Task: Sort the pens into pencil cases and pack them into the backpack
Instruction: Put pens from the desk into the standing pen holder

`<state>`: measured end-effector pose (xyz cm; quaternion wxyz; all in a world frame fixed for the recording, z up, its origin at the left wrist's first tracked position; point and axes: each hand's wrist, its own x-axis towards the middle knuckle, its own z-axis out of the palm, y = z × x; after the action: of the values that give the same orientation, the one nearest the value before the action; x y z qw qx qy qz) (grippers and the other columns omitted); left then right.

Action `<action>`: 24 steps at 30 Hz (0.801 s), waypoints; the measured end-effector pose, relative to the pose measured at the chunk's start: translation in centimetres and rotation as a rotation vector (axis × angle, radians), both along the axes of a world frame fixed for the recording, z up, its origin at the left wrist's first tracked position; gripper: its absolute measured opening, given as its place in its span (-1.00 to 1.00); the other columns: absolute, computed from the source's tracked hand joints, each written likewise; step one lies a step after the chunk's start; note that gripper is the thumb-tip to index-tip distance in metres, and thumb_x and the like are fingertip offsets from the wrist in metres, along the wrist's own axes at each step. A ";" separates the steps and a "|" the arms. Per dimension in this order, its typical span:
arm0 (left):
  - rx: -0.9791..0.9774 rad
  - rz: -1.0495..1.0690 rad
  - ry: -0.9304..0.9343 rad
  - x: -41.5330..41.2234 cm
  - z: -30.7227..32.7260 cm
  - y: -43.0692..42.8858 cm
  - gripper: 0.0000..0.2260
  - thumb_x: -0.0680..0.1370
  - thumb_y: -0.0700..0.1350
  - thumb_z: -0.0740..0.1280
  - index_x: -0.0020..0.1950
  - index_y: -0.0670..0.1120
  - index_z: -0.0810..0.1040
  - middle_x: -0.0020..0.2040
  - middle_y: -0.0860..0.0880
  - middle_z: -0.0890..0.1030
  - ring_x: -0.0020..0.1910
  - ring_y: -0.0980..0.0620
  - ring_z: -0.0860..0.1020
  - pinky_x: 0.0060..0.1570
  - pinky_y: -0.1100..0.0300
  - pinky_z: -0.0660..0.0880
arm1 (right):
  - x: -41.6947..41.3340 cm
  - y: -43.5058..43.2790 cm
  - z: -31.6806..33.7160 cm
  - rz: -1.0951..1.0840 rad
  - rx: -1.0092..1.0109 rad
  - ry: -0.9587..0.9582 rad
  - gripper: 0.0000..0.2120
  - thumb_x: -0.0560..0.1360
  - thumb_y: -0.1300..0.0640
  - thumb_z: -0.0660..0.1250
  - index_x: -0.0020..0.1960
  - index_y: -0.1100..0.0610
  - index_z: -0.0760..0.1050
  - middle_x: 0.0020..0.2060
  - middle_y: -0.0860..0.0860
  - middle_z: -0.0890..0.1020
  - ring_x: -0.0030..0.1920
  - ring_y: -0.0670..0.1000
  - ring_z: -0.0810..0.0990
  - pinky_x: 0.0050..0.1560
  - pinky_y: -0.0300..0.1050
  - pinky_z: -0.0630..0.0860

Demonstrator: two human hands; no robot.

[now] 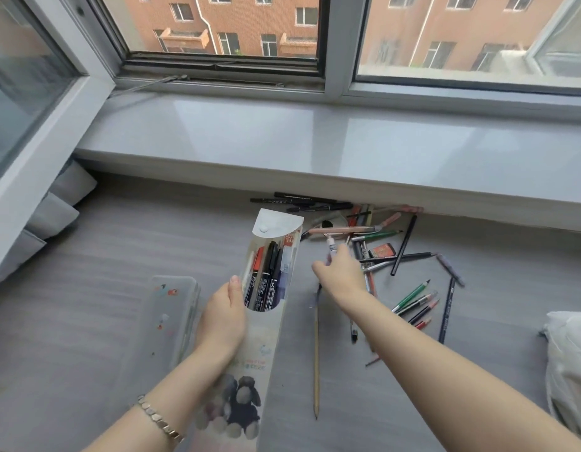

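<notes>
Translucent pencil case (268,340), flap open, is gripped by the left hand (222,318). The right hand (343,274) pinches a pale pen (331,250).

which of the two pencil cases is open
The tall printed case gripped by the left hand: its flap is folded back and pens show inside. The frosted case lying to its left looks shut.

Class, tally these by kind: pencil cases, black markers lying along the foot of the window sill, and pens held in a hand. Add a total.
Pencil cases: 2, flap case in the left hand, clear case beside it
Black markers: 3
Held pen, right hand: 1
Total: 6
</notes>
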<state>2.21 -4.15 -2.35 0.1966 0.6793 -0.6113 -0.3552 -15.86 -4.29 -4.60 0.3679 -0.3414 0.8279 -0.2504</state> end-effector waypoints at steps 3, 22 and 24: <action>0.017 -0.038 -0.006 -0.3 -0.3 0.6 -0.55 0.64 0.02 -0.06 -0.17 -0.20 0.48 -0.20 -0.14 0.57 -0.12 -0.13 0.50 -0.13 0.12 0.33 | -1.8 1.6 2.7 -0.099 -0.203 -0.146 -0.71 0.46 0.21 0.19 0.15 0.12 0.24 -0.28 0.02 0.48 -0.32 0.02 0.45 -0.27 -0.15 0.37; 0.093 -0.381 0.031 -5.9 1.0 7.2 -0.57 0.63 0.05 -0.05 -0.20 -0.14 0.48 -0.18 -0.08 0.61 -0.09 -0.12 0.53 -0.01 0.03 0.43 | -0.6 10.4 6.6 -0.323 -0.719 -0.657 -0.55 0.48 0.34 0.28 0.19 -0.12 0.30 -0.30 0.01 0.53 -0.25 -0.03 0.58 -0.09 -0.16 0.55; 0.084 -0.381 0.021 -5.8 1.2 7.3 -0.58 0.63 0.05 -0.04 -0.25 -0.13 0.43 -0.22 -0.06 0.58 -0.12 -0.12 0.51 -0.04 0.04 0.42 | -1.0 10.6 6.5 -0.286 -0.719 -0.487 -0.70 0.52 0.26 0.27 0.08 -0.12 0.39 -0.29 0.00 0.58 -0.29 -0.11 0.60 -0.14 -0.22 0.55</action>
<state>-3.55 3.10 -1.20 0.1035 0.5551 -0.7115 -0.4183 -16.83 6.28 1.92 0.3715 -0.2608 0.6168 -0.6431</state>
